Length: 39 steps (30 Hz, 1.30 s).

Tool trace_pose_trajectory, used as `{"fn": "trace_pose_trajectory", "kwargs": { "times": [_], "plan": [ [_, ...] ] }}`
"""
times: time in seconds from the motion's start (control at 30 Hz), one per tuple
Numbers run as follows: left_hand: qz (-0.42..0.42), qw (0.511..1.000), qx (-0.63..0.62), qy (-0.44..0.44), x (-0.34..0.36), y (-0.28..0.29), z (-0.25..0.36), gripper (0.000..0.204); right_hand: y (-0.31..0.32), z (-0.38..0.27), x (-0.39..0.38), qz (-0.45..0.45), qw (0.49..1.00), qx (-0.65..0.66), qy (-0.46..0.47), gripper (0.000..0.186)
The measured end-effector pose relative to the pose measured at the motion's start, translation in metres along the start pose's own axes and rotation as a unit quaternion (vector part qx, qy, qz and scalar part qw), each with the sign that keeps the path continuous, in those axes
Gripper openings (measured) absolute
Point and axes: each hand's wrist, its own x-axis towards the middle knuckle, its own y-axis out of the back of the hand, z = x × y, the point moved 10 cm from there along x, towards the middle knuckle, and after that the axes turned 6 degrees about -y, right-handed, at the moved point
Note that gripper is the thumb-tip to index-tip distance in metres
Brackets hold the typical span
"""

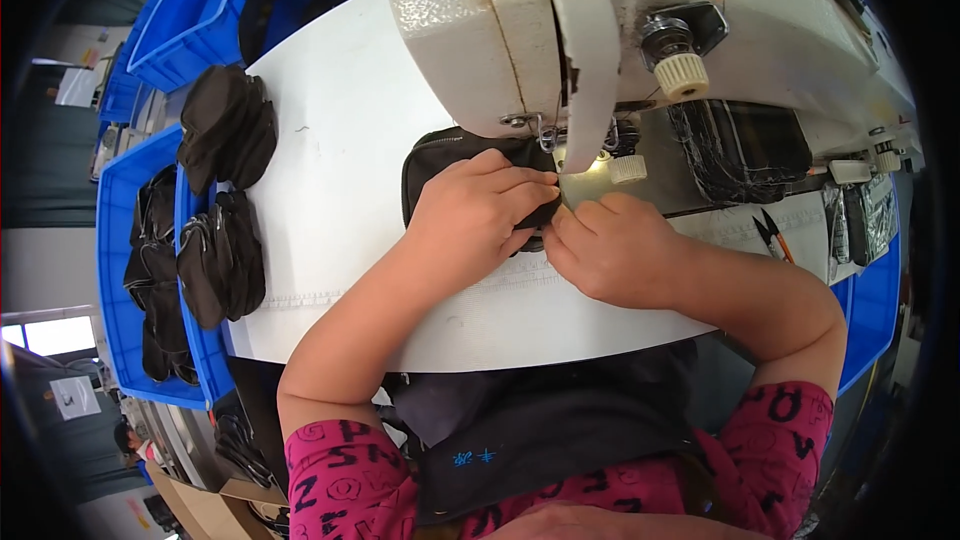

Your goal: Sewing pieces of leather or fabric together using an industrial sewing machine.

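A black fabric pouch (425,168) with a zipper along its upper edge lies on the white table under the head of a sewing machine (470,50). My left hand (478,202) lies over the pouch, its fingers bent and gripping the fabric close to the needle area. On the pouch's right edge, my right hand (612,245) is closed in a pinch, its fingertips beside those of the left. A small lamp lights the spot just right of the presser foot. My hands hide much of the pouch's lower side.
Stacks of black pouches (228,125) sit at the table's left edge, beside a blue bin (112,270) with more pouches. Black fabric pieces (740,150) are piled under the machine arm. Thread snips (773,233) lie at the right, near clear plastic packets (862,220).
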Motion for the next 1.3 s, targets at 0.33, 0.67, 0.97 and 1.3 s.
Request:
{"fn": "trace_pose_trajectory", "kwargs": {
  "times": [0.33, 0.67, 0.97, 1.3],
  "plan": [
    [-0.013, 0.998, 0.008, 0.056, -0.001, -0.003, -0.016, 0.049, -0.01, 0.018, 0.004, -0.034, 0.999, 0.02, -0.037, 0.016],
    [0.03, 0.995, 0.097, -0.008, -0.002, 0.004, -0.006, 0.046, -0.007, 0.016, -0.002, -0.039, 0.997, 0.016, -0.058, 0.025],
    [0.046, 0.996, 0.081, 0.01, -0.002, -0.003, -0.006, 0.044, -0.01, 0.016, -0.004, -0.074, 0.995, 0.022, -0.066, 0.027],
    [0.052, 0.994, 0.072, 0.061, -0.001, -0.005, -0.006, 0.041, -0.005, 0.012, -0.003, -0.05, 0.997, 0.018, -0.054, 0.03]
  ]
}}
